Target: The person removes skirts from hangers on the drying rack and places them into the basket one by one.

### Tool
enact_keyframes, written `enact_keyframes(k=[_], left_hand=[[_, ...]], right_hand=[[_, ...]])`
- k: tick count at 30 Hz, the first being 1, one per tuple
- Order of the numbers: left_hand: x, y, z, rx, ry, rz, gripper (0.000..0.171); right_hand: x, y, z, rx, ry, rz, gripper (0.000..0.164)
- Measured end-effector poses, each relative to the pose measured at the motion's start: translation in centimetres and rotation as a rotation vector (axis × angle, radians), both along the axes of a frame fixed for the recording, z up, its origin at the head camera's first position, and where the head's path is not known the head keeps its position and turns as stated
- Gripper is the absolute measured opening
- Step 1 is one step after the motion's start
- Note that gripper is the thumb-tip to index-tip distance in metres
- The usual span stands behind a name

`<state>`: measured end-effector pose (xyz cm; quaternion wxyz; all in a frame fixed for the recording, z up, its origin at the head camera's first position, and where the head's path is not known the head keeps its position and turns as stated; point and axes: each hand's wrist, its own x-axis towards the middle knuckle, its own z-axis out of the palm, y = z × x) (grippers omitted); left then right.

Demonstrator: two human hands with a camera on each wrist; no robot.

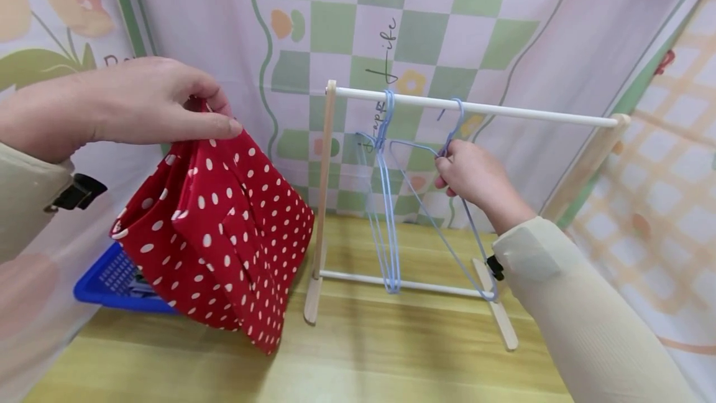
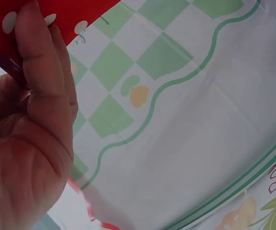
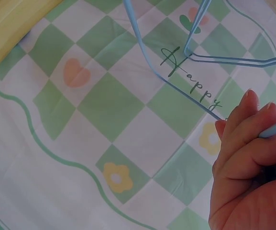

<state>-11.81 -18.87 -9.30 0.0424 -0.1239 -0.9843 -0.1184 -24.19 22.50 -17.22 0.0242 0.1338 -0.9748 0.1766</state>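
My left hand (image 1: pixel 162 101) pinches the top edge of a red cloth with white polka dots (image 1: pixel 235 229), which hangs down in folds above the table. In the left wrist view a corner of the red cloth (image 2: pixel 75 19) shows beside the fingers. On the right, my right hand (image 1: pixel 475 176) grips a blue clothes hanger (image 1: pixel 427 207) just below its hook, and the hook is over the white rail of a small rack (image 1: pixel 503 111). The right wrist view shows the fingers (image 3: pixel 243 139) curled round the hanger's neck.
Several more blue hangers (image 1: pixel 386 216) hang bunched toward the rack's left end. A blue plastic basket (image 1: pixel 95 285) stands partly behind the cloth on the wooden table (image 1: pixel 391 353). Patterned curtains (image 1: pixel 335 30) enclose the back and sides.
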Motion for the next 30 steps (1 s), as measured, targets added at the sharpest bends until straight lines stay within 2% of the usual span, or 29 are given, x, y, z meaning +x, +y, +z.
enact_keyframes(k=[3,8,17,20,22,27,30], left_hand=[[0.1,0.1,-0.1,0.015,-0.017,0.006,0.036],[-0.2,-0.1,-0.1,0.027,-0.021,-0.001,0.041],[-0.6,-0.9,-0.2,-0.019,0.034,-0.053,0.059],[-0.7,-1.1,-0.2,-0.039,0.053,-0.069,0.060],[-0.8,-1.2,-0.3,-0.052,0.062,-0.068,0.055],[-0.8,-1.4,-0.3,-0.063,0.068,-0.035,0.028],[-0.8,-1.5,-0.3,-0.065,0.072,-0.023,0.022]], right_hand=[[0.0,0.0,0.1,-0.004,0.002,-0.001,0.033],[0.0,0.0,0.1,-0.011,-0.004,-0.005,0.033],[0.0,0.0,0.2,-0.018,-0.011,-0.001,0.033],[0.0,0.0,0.2,-0.019,-0.009,-0.003,0.032],[0.1,0.0,0.2,-0.021,-0.010,-0.003,0.032],[0.1,0.0,0.2,-0.015,-0.008,-0.003,0.032],[0.1,0.1,0.2,-0.013,-0.010,-0.004,0.033]])
